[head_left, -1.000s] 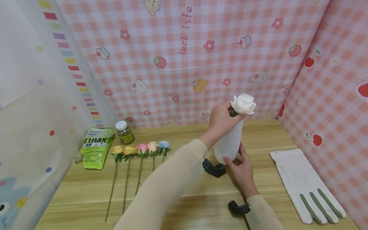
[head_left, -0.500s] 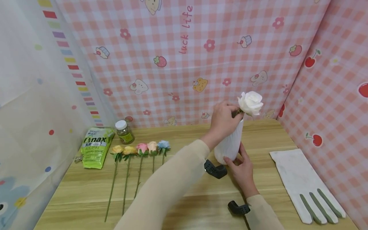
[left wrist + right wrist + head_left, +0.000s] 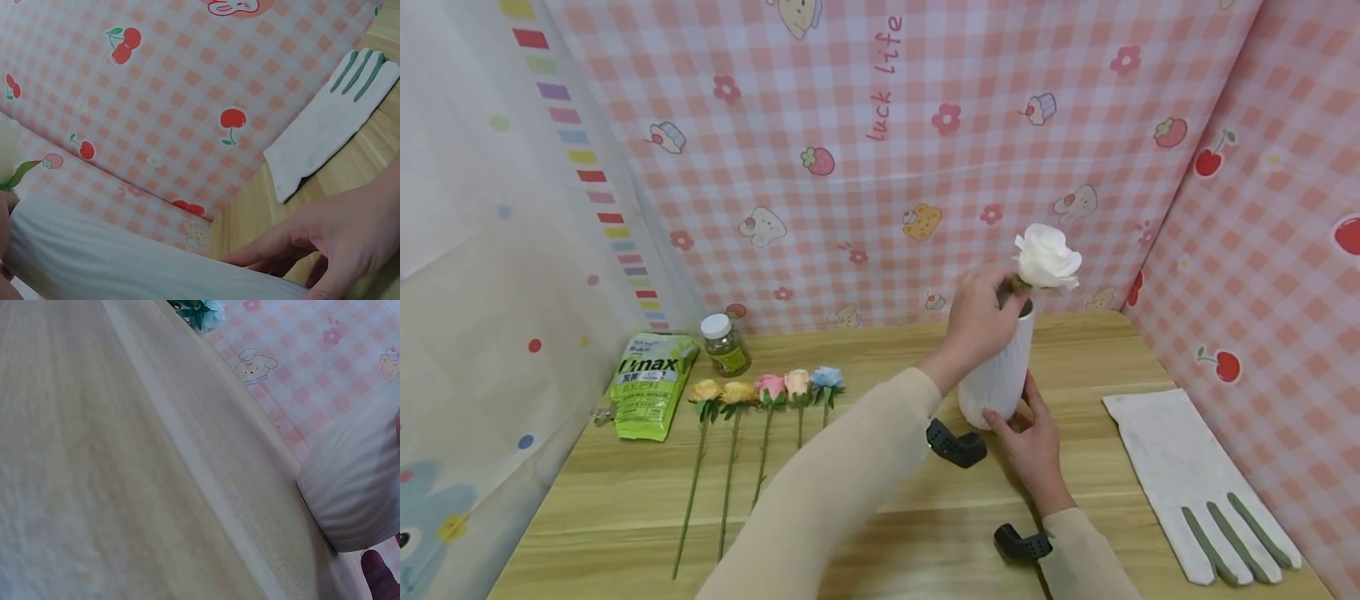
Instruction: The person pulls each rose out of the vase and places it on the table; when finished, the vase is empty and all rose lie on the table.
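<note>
In the head view, my left hand pinches a white artificial rose just under its bloom, at the mouth of a white ribbed vase. The bloom leans to the right above the dark opening; the lower stem is hidden. My right hand holds the vase low down, thumb in front and fingers round the right side. The left wrist view has the vase running across the bottom, my right hand at its base. In the right wrist view, the vase bottom stands by a fingertip.
Several artificial roses lie in a row on the wooden table, among them a pink rose and a blue rose. Behind them are a green pouch and a white-lidded jar. A white glove lies at right.
The white rose has shifted right and risen slightly, and the vase's dark mouth now shows beneath it. My right hand has stayed at the vase base.
</note>
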Tool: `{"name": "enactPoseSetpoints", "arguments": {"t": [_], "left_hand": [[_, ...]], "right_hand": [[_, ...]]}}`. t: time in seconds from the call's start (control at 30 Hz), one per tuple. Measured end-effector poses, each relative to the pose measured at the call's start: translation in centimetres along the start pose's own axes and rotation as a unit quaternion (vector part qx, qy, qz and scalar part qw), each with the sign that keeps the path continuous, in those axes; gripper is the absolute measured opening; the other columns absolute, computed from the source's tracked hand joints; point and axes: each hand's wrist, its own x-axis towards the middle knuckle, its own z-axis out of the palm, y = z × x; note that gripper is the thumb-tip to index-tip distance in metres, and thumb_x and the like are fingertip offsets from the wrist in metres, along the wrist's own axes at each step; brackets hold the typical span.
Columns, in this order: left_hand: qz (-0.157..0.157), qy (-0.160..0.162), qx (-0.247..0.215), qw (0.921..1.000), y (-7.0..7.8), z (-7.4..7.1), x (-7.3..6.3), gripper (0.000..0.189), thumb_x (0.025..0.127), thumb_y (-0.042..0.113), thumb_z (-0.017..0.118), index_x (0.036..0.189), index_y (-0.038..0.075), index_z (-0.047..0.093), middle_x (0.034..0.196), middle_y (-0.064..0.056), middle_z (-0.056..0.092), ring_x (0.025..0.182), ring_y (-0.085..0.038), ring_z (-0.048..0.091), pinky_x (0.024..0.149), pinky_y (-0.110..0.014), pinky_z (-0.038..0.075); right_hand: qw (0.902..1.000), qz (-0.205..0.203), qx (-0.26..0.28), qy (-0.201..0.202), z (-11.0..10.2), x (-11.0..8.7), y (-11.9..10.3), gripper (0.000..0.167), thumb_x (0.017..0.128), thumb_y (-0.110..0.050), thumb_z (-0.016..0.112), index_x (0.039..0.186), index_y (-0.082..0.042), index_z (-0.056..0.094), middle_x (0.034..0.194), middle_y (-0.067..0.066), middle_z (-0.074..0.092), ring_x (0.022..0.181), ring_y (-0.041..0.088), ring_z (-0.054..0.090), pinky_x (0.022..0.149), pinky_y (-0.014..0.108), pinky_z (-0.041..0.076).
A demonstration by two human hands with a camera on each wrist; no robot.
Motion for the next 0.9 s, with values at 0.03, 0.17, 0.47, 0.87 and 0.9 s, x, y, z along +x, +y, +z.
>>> {"name": "enactPoseSetpoints", "arguments": {"t": [0.03,0.17,0.47,0.87,0.9], "left_hand": [[-0.009,0.005,-0.012,0.9999,0.0,0.0,0.0,0.007,0.094,0.018,0.063,0.095,0.013,0.068,0.088,0.005,0.064,0.081,-0.008,0.054,0.068,-0.018,0.044],[-0.028,0.029,-0.033,0.9986,-0.3,-0.2,-0.2,0.008,0.094,0.015,0.063,0.099,0.010,0.067,0.094,0.001,0.066,0.084,-0.008,0.058,0.066,-0.017,0.047],[-0.041,0.050,-0.020,0.9977,-0.6,-1.1,-0.4,0.013,0.092,0.016,0.066,0.096,0.007,0.073,0.096,-0.002,0.072,0.095,-0.013,0.066,0.077,-0.024,0.052],[-0.042,0.068,-0.065,0.9946,-0.5,-3.0,0.2,0.013,0.092,0.018,0.067,0.088,0.006,0.071,0.076,0.000,0.067,0.067,-0.009,0.060,0.057,-0.020,0.049],[-0.041,0.071,-0.072,0.9941,-0.4,-3.2,0.2,0.014,0.092,0.018,0.067,0.088,0.006,0.071,0.075,0.000,0.067,0.066,-0.009,0.059,0.056,-0.021,0.049]], "right_hand": [[1.0000,-0.002,0.000,0.000,0.0,0.0,0.0,0.081,0.085,-0.016,0.076,0.150,-0.008,0.029,0.149,0.010,0.039,0.128,0.021,0.043,0.095,0.042,0.047],[1.0000,-0.006,-0.005,-0.001,0.0,0.0,0.0,0.081,0.084,-0.014,0.076,0.150,-0.007,0.029,0.148,0.011,0.040,0.128,0.022,0.044,0.095,0.040,0.047],[0.9998,-0.008,0.017,0.011,0.4,0.5,2.5,0.084,0.082,-0.012,0.077,0.151,-0.013,0.030,0.146,0.014,0.042,0.125,0.027,0.047,0.087,0.011,0.044],[0.9987,-0.010,0.046,0.016,0.6,0.8,3.8,0.085,0.080,-0.014,0.079,0.151,-0.022,0.032,0.147,0.005,0.042,0.123,0.024,0.050,0.086,0.011,0.045],[0.9987,-0.009,0.048,0.016,0.6,0.8,3.8,0.085,0.080,-0.014,0.079,0.151,-0.021,0.032,0.147,0.004,0.042,0.124,0.022,0.048,0.087,0.012,0.045]]}}
